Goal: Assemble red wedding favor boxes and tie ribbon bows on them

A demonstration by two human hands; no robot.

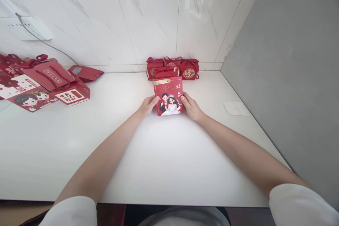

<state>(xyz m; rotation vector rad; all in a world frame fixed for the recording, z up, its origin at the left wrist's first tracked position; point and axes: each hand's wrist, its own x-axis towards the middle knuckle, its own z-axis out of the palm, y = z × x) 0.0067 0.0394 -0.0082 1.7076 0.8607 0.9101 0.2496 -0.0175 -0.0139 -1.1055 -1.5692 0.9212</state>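
A small red gift box [168, 96] with a cartoon bride and groom printed on its front stands on the white table [164, 155], a little in front of the back wall. My left hand [148, 106] grips its left side and my right hand [191, 106] grips its right side, fingers curled round the edges. Right behind it, against the wall, stand three red boxes with ribbon handles [172, 67].
A heap of flat and half-folded red boxes [45, 83] lies at the table's left. A white power strip with a cable [29, 28] hangs on the tiled wall. A white paper scrap [235, 108] lies at the right, near the grey side wall [291, 77].
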